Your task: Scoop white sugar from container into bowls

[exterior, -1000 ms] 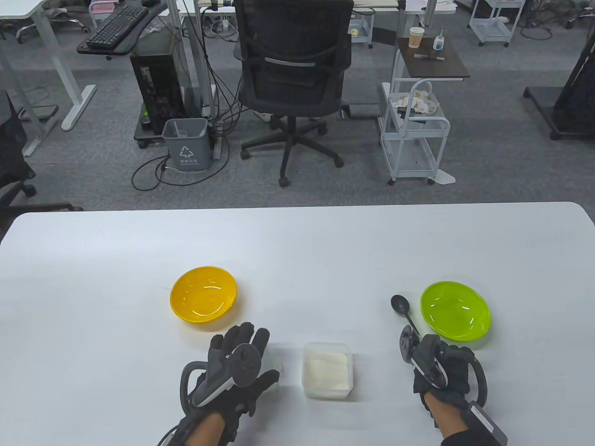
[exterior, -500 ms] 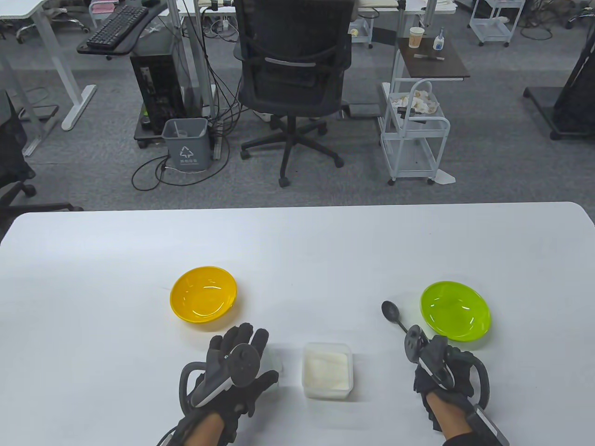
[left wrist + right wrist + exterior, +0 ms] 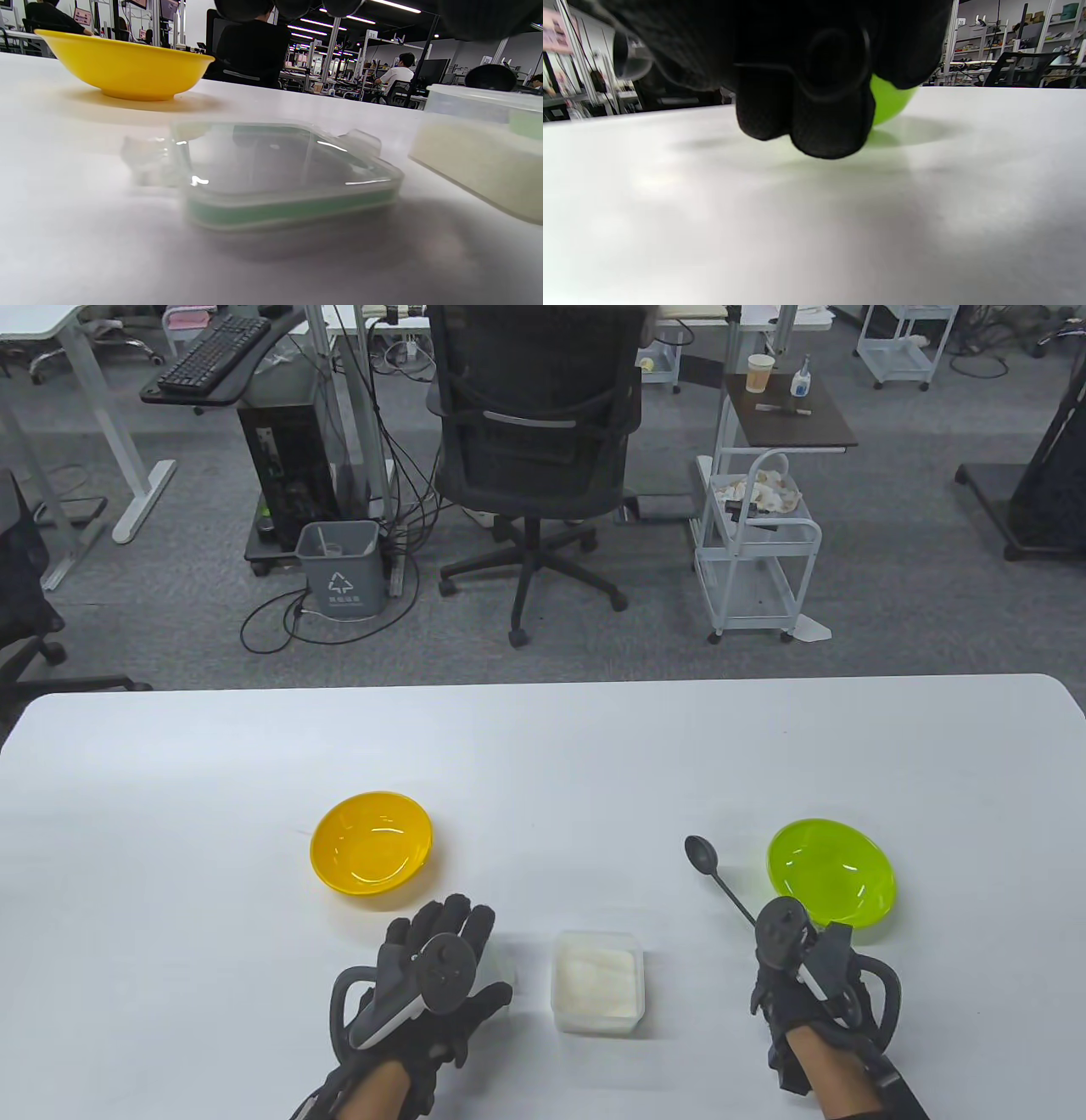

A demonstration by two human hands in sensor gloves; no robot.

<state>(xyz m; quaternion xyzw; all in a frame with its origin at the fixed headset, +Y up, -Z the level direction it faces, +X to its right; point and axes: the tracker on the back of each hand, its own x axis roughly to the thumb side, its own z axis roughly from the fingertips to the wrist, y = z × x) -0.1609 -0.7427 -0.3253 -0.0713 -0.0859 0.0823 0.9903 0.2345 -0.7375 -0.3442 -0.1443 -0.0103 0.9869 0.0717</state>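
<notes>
A clear square container [image 3: 597, 982] of white sugar sits open near the table's front edge; it also shows at the right of the left wrist view [image 3: 479, 161]. A yellow bowl [image 3: 371, 841] stands to the left and a green bowl [image 3: 831, 871] to the right. My right hand [image 3: 806, 976] grips the handle of a black spoon [image 3: 702, 854], whose bowl points up and to the left, between the container and the green bowl. My left hand [image 3: 441, 971] lies spread, palm down, over the container's clear lid [image 3: 271, 173], just left of the container.
The white table [image 3: 543, 746] stretches wide behind the bowls. An office chair [image 3: 534, 432], a grey bin [image 3: 339, 568] and a white cart [image 3: 755, 551] stand on the floor beyond the far edge.
My right hand has turned and lifted the spoon, swinging its bowl to the left, away from the green bowl. My left hand has stayed on the lid.
</notes>
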